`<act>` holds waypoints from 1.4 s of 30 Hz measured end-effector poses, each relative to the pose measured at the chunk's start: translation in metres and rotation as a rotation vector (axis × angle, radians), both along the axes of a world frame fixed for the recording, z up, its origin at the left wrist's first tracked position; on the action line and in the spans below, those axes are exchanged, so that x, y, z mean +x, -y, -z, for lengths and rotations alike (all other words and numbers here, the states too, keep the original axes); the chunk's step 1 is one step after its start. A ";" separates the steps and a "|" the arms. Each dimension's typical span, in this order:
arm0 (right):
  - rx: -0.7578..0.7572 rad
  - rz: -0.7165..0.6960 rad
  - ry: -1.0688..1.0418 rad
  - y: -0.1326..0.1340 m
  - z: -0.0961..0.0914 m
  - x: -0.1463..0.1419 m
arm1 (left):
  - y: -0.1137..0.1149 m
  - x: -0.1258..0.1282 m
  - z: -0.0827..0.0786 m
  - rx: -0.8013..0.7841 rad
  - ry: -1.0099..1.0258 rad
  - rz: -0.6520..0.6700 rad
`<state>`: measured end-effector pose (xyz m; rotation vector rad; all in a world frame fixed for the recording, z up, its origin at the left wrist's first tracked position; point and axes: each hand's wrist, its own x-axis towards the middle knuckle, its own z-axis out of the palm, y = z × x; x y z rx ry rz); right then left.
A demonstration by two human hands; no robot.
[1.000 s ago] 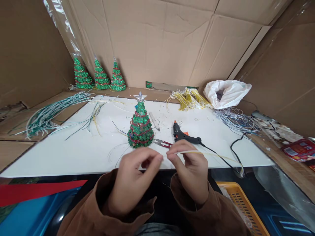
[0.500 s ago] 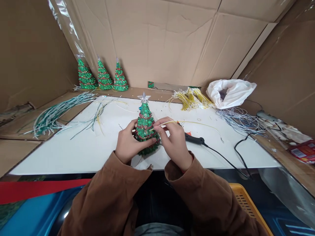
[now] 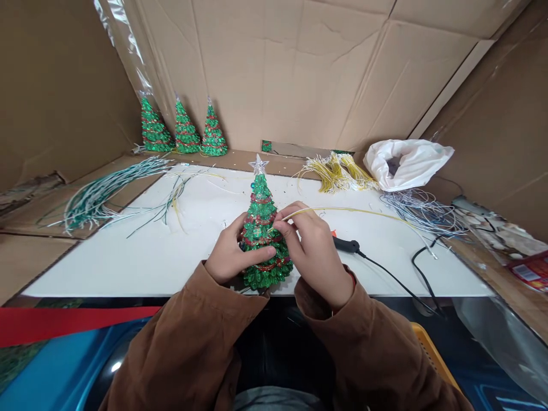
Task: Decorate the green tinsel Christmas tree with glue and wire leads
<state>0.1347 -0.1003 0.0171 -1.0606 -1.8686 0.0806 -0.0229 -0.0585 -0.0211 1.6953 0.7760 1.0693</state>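
Note:
A small green Christmas tree point(image 3: 263, 211) with red garlands and a clear star on top stands near the front of the white board point(image 3: 205, 251). My left hand point(image 3: 235, 251) is closed around its left side, thumb across the front. Pinched in my right hand point(image 3: 310, 242) is a thin yellow and white wire point(image 3: 363, 210). One end of it meets the tree's right side at mid-height; whether it goes in, I cannot tell. The other end trails to the right. Behind my right hand lies a black-handled tool point(image 3: 346, 245) with a cord, its tip hidden.
Several finished-looking trees point(image 3: 186, 134) stand at the back left. Green and white wires point(image 3: 103, 188) lie at left, yellow wire bundles point(image 3: 338, 171) at the back. A white plastic bag point(image 3: 406, 162) and grey-blue wires point(image 3: 422, 211) are on the right. The tool's black cord point(image 3: 391, 279) runs off the front edge.
The tree has come closer to me and slightly right, with both hands moving along. The wire's free end now reaches farther right. The whole view has shifted a little.

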 end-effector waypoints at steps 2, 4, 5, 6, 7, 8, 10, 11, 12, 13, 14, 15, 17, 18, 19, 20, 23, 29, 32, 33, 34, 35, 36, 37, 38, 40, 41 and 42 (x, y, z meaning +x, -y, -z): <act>0.015 0.012 0.035 0.000 -0.001 -0.002 | 0.000 0.000 0.000 0.009 -0.006 0.003; 0.029 0.031 0.076 -0.001 -0.003 -0.003 | 0.000 0.000 0.000 0.010 -0.032 -0.001; 0.031 0.042 0.101 -0.001 -0.004 -0.003 | 0.000 0.000 0.000 0.009 -0.046 -0.006; 0.031 0.054 0.130 -0.001 -0.004 -0.003 | 0.000 0.000 0.000 0.011 -0.056 -0.012; 0.032 0.064 0.160 -0.002 -0.005 -0.003 | 0.000 0.000 0.000 0.016 -0.062 -0.015; 0.034 0.070 0.186 -0.002 -0.005 -0.002 | 0.000 0.000 0.000 0.023 -0.064 -0.017; 0.048 0.068 0.220 -0.004 -0.005 -0.001 | 0.000 0.001 0.001 0.032 -0.057 -0.013; 0.058 0.065 0.227 -0.005 -0.004 -0.001 | 0.000 0.001 0.001 0.033 -0.051 -0.006; 0.070 0.064 0.231 -0.005 -0.004 0.000 | 0.000 0.001 0.001 0.032 -0.044 0.002; 0.083 0.062 0.235 -0.006 -0.003 0.000 | 0.000 0.001 0.001 0.029 -0.040 0.009; 0.098 0.060 0.241 -0.006 -0.002 0.001 | 0.000 0.001 0.001 0.027 -0.039 0.013; 0.114 0.056 0.249 -0.005 -0.002 0.001 | 0.001 0.001 0.000 0.027 -0.041 0.015; 0.138 0.036 0.254 -0.004 0.000 0.002 | 0.001 0.002 -0.001 0.029 -0.052 0.017; 0.144 0.021 0.249 -0.003 0.000 0.003 | 0.001 0.002 -0.002 0.030 -0.057 0.019; 0.147 0.008 0.240 -0.001 0.001 0.003 | 0.002 0.002 -0.002 0.031 -0.058 0.019; 0.147 0.002 0.234 0.000 0.002 0.003 | 0.002 0.002 -0.003 0.031 -0.060 0.016; 0.144 0.050 0.224 0.001 0.004 0.002 | 0.002 0.002 -0.003 0.029 -0.062 0.001; 0.102 0.047 0.228 -0.002 0.004 0.000 | 0.001 0.002 -0.001 0.044 -0.036 0.000; 0.027 0.015 0.170 0.001 0.000 0.003 | 0.002 0.003 -0.001 0.005 0.006 0.021; -0.018 -0.011 0.149 0.003 -0.003 0.005 | 0.002 0.003 0.000 -0.021 0.021 0.022; -0.069 -0.044 0.132 0.005 -0.005 0.006 | 0.002 0.003 0.000 -0.049 0.034 0.017; -0.117 -0.076 0.115 0.008 -0.007 0.007 | 0.002 0.003 0.000 -0.073 0.048 0.006; -0.158 -0.102 0.098 0.010 -0.009 0.007 | 0.002 0.003 0.000 -0.090 0.060 -0.004; -0.185 -0.118 0.078 0.012 -0.010 0.007 | 0.003 0.003 0.000 -0.099 0.070 -0.010; -0.197 -0.121 0.055 0.013 -0.010 0.006 | 0.003 0.003 0.000 -0.101 0.075 -0.010; -0.184 -0.099 -0.005 0.014 -0.010 0.004 | 0.003 0.003 0.000 -0.102 0.061 -0.001; -0.173 -0.084 -0.038 0.013 -0.009 0.002 | 0.003 0.002 0.000 -0.102 0.048 0.003; -0.165 -0.074 -0.075 0.012 -0.008 0.001 | 0.003 0.002 0.000 -0.101 0.036 0.004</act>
